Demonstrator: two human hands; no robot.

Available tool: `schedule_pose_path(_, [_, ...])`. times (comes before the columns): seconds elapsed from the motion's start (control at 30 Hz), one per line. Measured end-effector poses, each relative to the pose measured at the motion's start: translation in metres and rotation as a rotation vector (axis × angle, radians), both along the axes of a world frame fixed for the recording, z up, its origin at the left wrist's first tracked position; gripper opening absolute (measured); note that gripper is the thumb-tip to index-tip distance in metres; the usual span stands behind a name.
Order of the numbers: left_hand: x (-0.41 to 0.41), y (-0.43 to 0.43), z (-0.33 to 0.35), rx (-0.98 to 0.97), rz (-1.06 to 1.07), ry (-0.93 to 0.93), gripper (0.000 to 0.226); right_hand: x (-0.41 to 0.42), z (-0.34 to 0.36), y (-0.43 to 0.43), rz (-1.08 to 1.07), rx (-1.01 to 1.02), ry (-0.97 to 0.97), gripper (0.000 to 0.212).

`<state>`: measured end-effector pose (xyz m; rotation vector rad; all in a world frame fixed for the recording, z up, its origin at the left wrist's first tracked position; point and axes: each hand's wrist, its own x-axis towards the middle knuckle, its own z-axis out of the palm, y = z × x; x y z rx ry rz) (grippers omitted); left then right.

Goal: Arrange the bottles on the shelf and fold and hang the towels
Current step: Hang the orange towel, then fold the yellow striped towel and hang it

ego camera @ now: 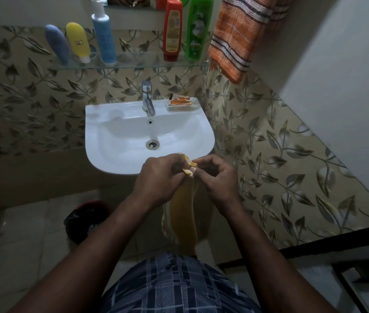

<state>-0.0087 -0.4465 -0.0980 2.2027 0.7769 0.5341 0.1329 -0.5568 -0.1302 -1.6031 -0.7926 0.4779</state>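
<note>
Yellow towel (185, 214) is pinched at its top edge by the curled fingers (202, 164) of both your hands. Your left hand (158, 177) and right hand (216, 177) sit close together, almost touching. They are just in front of the near rim of the white sink (102, 141). The rest of the towel hangs straight down between your forearms toward the floor. Holding the edge together like this most likely lines up the corners, so the cloth falls into an even fold before hanging.

Beyond your hands, a chrome tap (147, 99) stands at the far edge of the sink. A soap dish (180, 105) sits just to its right.

Higher on the leaf-patterned wall runs a glass shelf (133, 65). Five bottles already stand on it. On the left are a grey-blue tube (57, 45), a yellow tube (78, 41) and a blue pump bottle (105, 39). To the right, apart from those, a red bottle (173, 30) and a green bottle (198, 28) stand side by side. The bottle part of the job looks done.

An orange striped towel (239, 37) hangs at the far right, just past the shelf's end. What holds it up is out of view. The yellow towel probably belongs near it. A dark bin (84, 219) sits on the floor to your left.
</note>
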Motion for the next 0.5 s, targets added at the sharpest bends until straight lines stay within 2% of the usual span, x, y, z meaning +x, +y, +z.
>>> schedule_pose_path(0.1, [-0.001, 0.002, 0.002, 0.244, -0.034, 0.013, 0.012, 0.004, 0.002, 0.000, 0.033, 0.011, -0.009, 0.014])
schedule_pose_path(0.17, [0.000, 0.004, 0.004, 0.323, -0.039, 0.022, 0.013, 0.006, 0.002, 0.000, 0.051, 0.008, -0.014, 0.014])
schedule_pose_path(0.4, [0.002, 0.011, 0.008, 0.394, 0.005, 0.028, 0.020, 0.006, 0.004, -0.003, 0.144, 0.044, -0.024, 0.013])
schedule_pose_path(0.5, [0.001, 0.014, 0.008, 0.386, 0.000, 0.011, 0.019, 0.006, 0.004, -0.003, 0.226, 0.035, -0.005, 0.027])
